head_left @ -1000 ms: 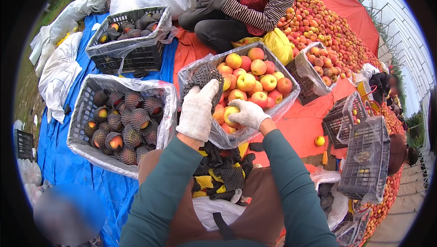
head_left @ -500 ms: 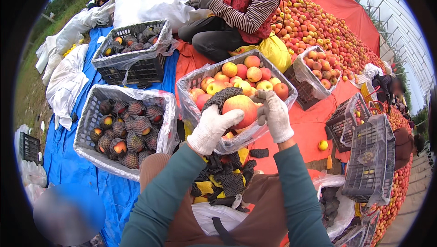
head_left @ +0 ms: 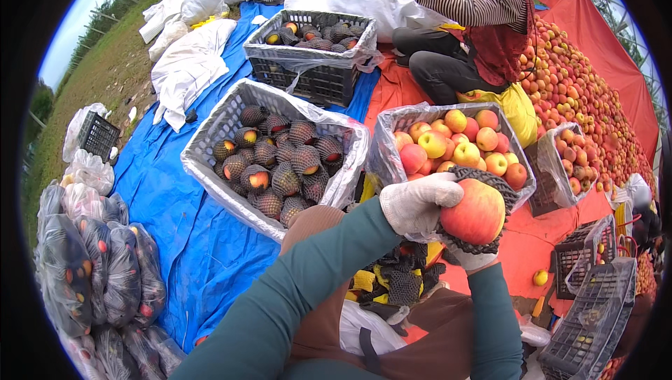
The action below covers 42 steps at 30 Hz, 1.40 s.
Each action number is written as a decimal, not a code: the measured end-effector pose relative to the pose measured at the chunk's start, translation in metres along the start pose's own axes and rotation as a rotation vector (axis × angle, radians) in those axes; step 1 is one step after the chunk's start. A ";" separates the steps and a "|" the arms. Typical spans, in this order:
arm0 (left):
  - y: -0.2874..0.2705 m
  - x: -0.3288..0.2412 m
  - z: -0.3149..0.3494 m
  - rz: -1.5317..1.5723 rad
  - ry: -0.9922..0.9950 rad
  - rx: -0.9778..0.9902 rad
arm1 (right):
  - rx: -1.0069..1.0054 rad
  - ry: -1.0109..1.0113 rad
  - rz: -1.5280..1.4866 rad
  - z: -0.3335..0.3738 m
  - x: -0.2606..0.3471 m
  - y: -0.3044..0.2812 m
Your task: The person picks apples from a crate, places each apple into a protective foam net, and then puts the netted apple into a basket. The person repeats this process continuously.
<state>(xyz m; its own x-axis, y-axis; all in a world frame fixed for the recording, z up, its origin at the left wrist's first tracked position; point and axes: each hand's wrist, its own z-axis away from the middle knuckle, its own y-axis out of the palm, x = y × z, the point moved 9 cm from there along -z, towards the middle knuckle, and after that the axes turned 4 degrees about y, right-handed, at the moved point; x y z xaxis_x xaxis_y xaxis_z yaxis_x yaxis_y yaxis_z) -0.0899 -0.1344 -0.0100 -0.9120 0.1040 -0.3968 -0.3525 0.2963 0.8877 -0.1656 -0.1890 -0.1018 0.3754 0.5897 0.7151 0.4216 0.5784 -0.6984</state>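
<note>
Red, streaked with yellow, in the head view: one apple (head_left: 470,215), held between left hand (head_left: 418,205) and right hand (head_left: 473,259), both white-gloved, by the near side of a crate of bare apples (head_left: 383,156). Round, with no clear long axis. Black foam net (head_left: 495,180) around the far and right side only, mouth toward the left hand and the camera. Neither hand nearer: left just to the left, touching, fingers curled in at the net's upper-left edge, apparently pinching it; right beneath and behind, touching the net, fingers mostly hidden, so impossible to tell how far open. Farther left, a crate of netted apples (head_left: 355,152).
</note>
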 end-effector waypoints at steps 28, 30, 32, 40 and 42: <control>-0.243 -0.332 0.298 -1.756 0.265 -1.660 | -0.124 0.211 0.134 -0.019 -0.050 -0.058; -0.264 -0.343 0.353 -1.909 0.128 -1.828 | 0.119 0.317 0.063 -0.017 -0.069 -0.030; -0.271 -0.326 0.359 -2.038 0.015 -1.815 | 0.371 0.485 -0.062 -0.007 -0.063 0.001; -0.278 -0.296 0.299 -2.433 -0.705 -1.464 | 0.884 0.456 0.576 0.044 -0.142 0.136; -0.249 -0.316 0.284 -2.576 -0.381 -1.271 | 0.710 0.465 0.473 0.038 -0.155 0.156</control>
<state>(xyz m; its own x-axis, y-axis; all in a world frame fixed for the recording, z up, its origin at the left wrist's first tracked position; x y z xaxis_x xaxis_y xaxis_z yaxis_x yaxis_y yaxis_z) 0.3462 0.0284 -0.1722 0.7428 0.6682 -0.0418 0.0567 -0.1250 -0.9905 -0.1894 -0.1684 -0.3232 0.7312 0.6553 0.1898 -0.3960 0.6342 -0.6641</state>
